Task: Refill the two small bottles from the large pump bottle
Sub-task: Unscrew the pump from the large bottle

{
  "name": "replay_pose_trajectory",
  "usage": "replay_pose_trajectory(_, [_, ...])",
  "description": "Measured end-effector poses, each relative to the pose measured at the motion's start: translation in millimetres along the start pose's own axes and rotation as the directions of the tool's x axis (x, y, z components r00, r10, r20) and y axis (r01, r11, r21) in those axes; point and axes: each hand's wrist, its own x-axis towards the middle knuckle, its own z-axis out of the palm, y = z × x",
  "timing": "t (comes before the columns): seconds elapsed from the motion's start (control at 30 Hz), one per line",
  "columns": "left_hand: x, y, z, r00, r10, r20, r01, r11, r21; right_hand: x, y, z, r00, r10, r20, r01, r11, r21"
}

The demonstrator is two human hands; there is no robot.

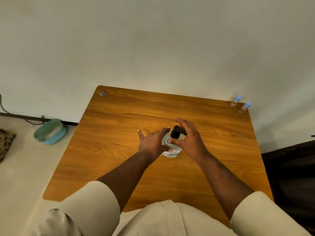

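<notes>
The large clear pump bottle (171,150) with a black pump head (177,131) stands in the middle of the wooden table (119,167). My right hand (188,138) curls round the pump head, thumb on the bottle's neck. My left hand (154,142) rests against the bottle's left side, fingers spread and fairly straight, thumb on the bottle's front. Two small clear bottles with blue caps, one (235,101) and the other (245,107), stand side by side at the table's far right corner, out of reach of both hands.
A small wrapper-like item (103,93) lies at the table's far left corner. On the floor to the left sit a teal basin (50,132), a dark cable (20,119) and a patterned mat (6,143). A dark piece of furniture (289,167) stands right of the table.
</notes>
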Motion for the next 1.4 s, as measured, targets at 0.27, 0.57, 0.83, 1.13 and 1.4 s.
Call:
replay_pose_trajectory(0.27, [-2.4, -0.9, 0.1, 1.0, 0.004, 0.004, -0.004, 1.0, -0.019, -8.9, -2.1, -6.1, 0.998, 0.048, -0.048, -0.038, 0.982, 0.186])
replay_pose_trajectory(0.57, [-2.0, -2.2, 1.9, 1.0, 0.002, 0.02, -0.001, 0.998, -0.069, -3.1, -10.9, -13.2, 0.997, 0.028, -0.066, -0.016, 0.986, 0.168])
replay_pose_trajectory(0.83, [-0.4, -2.6, 2.1, 1.0, -0.015, 0.021, 0.017, 0.997, -0.07, -6.4, -20.3, -16.8, 0.993, 0.051, -0.111, -0.03, 0.982, 0.187])
replay_pose_trajectory(1.13, [-1.4, -3.5, 0.9, 1.0, -0.004, 0.014, 0.005, 0.998, -0.07, -3.4, -51.5, -45.1, 0.998, -0.062, 0.001, 0.061, 0.986, 0.157])
replay_pose_trajectory(1.4, [-2.1, -0.2, -0.7, 0.999, -0.029, 0.039, 0.032, 0.996, -0.085, 15.0, -87.6, -68.8, 0.99, -0.052, 0.13, 0.049, 0.998, 0.028])
